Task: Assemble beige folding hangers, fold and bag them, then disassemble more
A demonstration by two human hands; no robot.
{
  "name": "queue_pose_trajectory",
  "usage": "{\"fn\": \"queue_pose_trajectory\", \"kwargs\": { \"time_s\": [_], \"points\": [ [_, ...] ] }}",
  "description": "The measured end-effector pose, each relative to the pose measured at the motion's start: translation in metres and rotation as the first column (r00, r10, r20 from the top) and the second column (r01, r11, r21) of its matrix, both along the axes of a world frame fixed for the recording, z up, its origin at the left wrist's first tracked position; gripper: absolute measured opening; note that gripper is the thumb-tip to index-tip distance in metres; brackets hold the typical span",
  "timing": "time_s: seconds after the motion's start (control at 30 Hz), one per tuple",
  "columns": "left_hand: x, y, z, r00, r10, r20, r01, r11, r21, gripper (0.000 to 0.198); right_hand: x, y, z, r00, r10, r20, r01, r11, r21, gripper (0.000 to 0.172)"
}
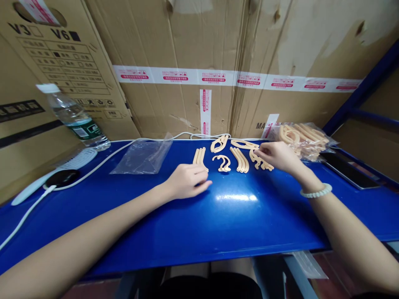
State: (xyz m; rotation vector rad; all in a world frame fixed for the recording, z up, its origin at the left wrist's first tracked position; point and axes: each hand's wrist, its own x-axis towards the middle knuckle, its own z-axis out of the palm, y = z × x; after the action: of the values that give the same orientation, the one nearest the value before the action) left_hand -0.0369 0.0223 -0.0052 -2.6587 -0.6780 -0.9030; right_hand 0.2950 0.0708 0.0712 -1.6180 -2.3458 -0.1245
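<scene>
My left hand (189, 181) is loosely curled above the blue table (187, 232), thumb apart from the fingers; I see nothing in it. Beside its fingertips lie several curved beige strips (198, 156), their lower ends partly covered. A few beige plastic hooks (222, 162) lie in the middle, with a second row of curved strips (240, 160) to their right. My right hand (277, 156), a beaded bracelet on its wrist, pinches at a cluster of beige hooks (260, 162). Behind are a left beige looped piece (219, 144) and a right one (244, 144).
A clear bag of beige parts (304, 139) and a dark phone-like slab (349, 169) lie at right. At left are an empty clear bag (140, 155), a water bottle (76, 118), a black round device (62, 177) and a white cable (116, 153). Cardboard (174, 41) stands behind.
</scene>
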Motion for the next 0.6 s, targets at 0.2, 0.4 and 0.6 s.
{"fn": "queue_pose_trajectory", "kwargs": {
  "time_s": [0.2,0.4,0.6],
  "points": [
    [0.016,-0.017,-0.007,0.984,-0.144,-0.108,0.132,0.985,-0.113,0.042,0.01,-0.005,0.012,0.988,0.129,-0.085,-0.155,0.835,-0.528,0.04],
    [0.014,-0.014,-0.008,0.988,-0.114,-0.103,0.096,0.981,-0.17,0.042,-0.005,-0.013,-0.002,0.942,0.262,-0.211,-0.301,0.375,-0.877,0.03],
    [0.014,-0.014,-0.009,0.989,-0.105,-0.107,0.084,0.98,-0.181,0.041,-0.009,-0.009,-0.012,0.95,0.245,-0.195,-0.282,0.396,-0.874,0.027]
  ]
}}
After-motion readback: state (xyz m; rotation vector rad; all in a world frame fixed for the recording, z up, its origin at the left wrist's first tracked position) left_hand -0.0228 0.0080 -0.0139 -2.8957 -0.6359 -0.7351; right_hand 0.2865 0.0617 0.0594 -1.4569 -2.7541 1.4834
